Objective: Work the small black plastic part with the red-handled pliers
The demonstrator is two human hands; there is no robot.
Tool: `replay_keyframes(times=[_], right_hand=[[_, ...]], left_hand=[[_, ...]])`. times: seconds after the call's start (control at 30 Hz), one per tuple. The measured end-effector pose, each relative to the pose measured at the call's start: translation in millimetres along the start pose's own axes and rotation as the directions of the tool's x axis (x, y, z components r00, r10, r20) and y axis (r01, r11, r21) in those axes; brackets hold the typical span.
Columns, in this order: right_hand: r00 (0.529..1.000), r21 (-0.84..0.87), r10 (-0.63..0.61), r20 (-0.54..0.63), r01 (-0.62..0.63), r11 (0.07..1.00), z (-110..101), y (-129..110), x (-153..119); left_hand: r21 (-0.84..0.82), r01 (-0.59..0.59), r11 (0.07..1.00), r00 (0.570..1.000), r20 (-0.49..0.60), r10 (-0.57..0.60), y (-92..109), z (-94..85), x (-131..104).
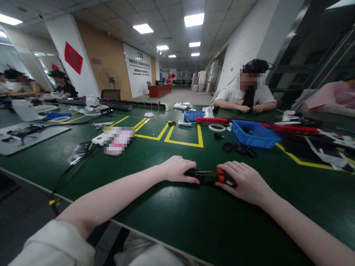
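Note:
My right hand point(244, 181) is wrapped round the red-and-black handles of a pair of pliers point(227, 180), whose metal jaws point left. In my left hand point(180, 170) is a small black part point(191, 173), pinched between thumb and fingers. The jaws reach to this black part; whether they grip it is too small to tell. Both hands are low over the green table point(155, 207), near its middle.
Beyond my right hand stand a blue bin point(253, 135) and black cables point(240, 148). A phone point(119, 140) and a white device lie to the left. Yellow tape point(184, 143) marks the table. A person point(246, 92) sits across, at the right.

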State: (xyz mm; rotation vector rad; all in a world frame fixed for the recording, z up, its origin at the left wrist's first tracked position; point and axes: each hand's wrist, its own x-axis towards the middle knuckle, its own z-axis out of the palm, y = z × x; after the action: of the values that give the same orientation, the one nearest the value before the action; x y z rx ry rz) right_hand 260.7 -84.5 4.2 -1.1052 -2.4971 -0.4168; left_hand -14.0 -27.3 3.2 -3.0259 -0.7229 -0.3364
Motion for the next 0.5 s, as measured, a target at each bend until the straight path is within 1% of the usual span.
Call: replay_keyframes(times=[0.13,0.23,0.4,0.5], right_hand=[[0.999,-0.023,-0.003,-0.035,0.003,1.0,1.6,2.1,0.2],[0.999,-0.04,-0.026,-0.038,0.025,0.999,0.5,1.8,1.1],[0.999,-0.05,-0.027,-0.043,0.024,0.998,-1.5,-0.5,2.4],[0.997,-0.058,-0.064,-0.052,0.061,0.996,-1.5,-1.5,1.9]], left_hand=[[0.001,-0.026,1.0,1.0,-0.012,0.026,-1.0,-0.5,-0.6],[0.009,-0.034,0.999,0.999,-0.011,0.034,-1.4,-1.1,-0.6],[0.028,-0.031,0.999,0.999,0.028,0.031,-0.9,-3.6,-1.3],[0.025,-0.03,0.999,0.999,0.026,0.03,-1.0,-5.0,-2.0]])
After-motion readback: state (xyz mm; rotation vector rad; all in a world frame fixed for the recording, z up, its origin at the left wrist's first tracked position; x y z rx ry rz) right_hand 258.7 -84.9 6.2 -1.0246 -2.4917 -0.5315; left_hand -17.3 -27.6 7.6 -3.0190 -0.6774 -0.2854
